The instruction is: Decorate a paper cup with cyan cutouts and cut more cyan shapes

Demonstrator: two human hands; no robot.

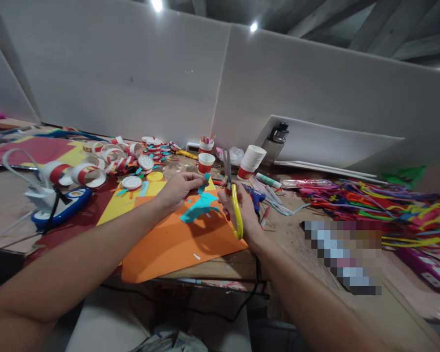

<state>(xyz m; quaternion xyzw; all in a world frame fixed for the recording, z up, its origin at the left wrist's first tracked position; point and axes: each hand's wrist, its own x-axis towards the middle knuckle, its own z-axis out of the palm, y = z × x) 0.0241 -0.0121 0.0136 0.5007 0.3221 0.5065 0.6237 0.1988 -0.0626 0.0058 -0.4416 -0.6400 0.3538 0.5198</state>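
My left hand [181, 189] pinches a small strip of turquoise paper [206, 181] between thumb and fingers. In my right hand [245, 212] is a pair of scissors with yellow handles [236, 210], its blades pointing up and away from me. The blades are blurred, so how far they are parted is hard to see. Between the hands, a larger cut piece of turquoise paper [198, 208] lies over an orange sheet [176, 244]. Tiny white scraps are on the orange sheet. A yellow sheet [113, 208] shows from under it at the left.
Cut paper-cup rings [91, 173] and round lids [131, 183] lie at the left, near a blue-and-white power strip [62, 208]. Behind stand a paper cup [206, 162], stacked cups [252, 161] and a bottle [275, 144]. Colourful pipe cleaners [370, 205] spread at the right, beyond a blue glue gun [255, 198].
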